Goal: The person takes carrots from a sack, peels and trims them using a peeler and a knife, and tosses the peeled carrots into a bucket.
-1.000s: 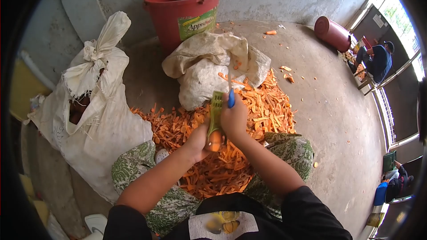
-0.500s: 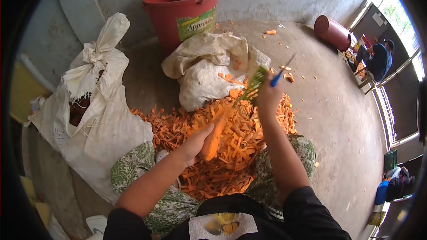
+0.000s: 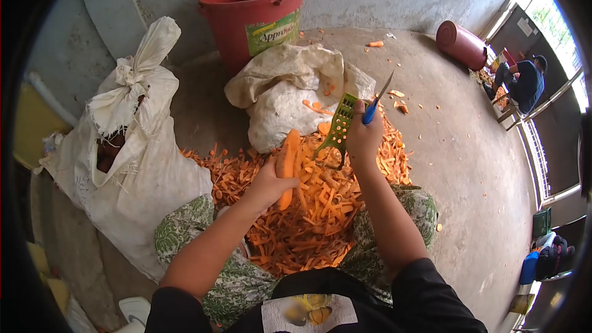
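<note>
Two hands are at work above a heap of peelings. The left hand is closed around a carrot, which stands nearly upright over the near side of the heap; the palm and thumb cover part of its lower half, so the grip there is partly hidden. The right hand is curled around a green peeler and a blue-handled knife together, the blade pointing up and away. How the fingers divide the two handles cannot be told, since most of them are behind the hand. Peeler and carrot are apart.

Beyond the heap slumps a pale sack, hiding the foot of a red bucket; the end of the bucket's label is hard to read, and its floor is out of sight. At left, a knotted sack has a gap showing something dark, too shadowed to name. Far right, a seated person bends forward, hands unclear, near a barrel lying on its side.
</note>
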`<state>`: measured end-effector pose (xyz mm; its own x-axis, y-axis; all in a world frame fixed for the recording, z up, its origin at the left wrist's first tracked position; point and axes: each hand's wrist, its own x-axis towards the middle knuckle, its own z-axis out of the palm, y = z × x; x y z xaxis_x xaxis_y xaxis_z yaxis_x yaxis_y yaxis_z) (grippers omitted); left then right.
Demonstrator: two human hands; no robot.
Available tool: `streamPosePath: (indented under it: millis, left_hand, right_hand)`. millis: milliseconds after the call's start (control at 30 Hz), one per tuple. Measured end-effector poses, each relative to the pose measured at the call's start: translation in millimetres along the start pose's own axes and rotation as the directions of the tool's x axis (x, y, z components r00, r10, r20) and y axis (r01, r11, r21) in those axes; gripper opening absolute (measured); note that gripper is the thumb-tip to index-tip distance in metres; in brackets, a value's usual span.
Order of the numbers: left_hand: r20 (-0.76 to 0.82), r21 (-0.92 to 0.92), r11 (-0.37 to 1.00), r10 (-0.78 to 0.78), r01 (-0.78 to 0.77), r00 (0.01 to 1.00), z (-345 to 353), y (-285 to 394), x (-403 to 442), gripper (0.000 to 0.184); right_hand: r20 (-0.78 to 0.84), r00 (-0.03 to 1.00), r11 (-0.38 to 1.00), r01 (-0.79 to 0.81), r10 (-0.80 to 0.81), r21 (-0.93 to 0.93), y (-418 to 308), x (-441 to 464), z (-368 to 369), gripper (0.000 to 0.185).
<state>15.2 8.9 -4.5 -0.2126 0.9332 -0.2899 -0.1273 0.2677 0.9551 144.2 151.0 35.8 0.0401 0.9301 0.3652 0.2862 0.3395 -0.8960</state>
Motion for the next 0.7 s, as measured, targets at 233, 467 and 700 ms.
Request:
streamPosePath:
  millis: [233, 467, 700]
  left_hand:
    - [0.216, -0.537, 0.772, -0.264, 0.340, 0.940, -3, 5, 3, 0.041]
    - [0.280, -0.679, 0.622, -0.272, 0.390, 0.921, 6, -1, 9, 0.032]
    - [0.372, -0.704, 0.535, -0.281, 0.466, 0.885, 10, 2, 4, 0.033]
  right_hand:
    - [0.147, 0.979, 0.983, -0.157, 0.142, 0.092, 7, -13, 14, 0.032]
    - [0.323, 0.922, 0.956, -0.265, 0.213, 0.126, -1, -51, 31, 0.027]
    - [0.326, 0.926, 0.959, -0.244, 0.188, 0.141, -11, -57, 28, 0.027]
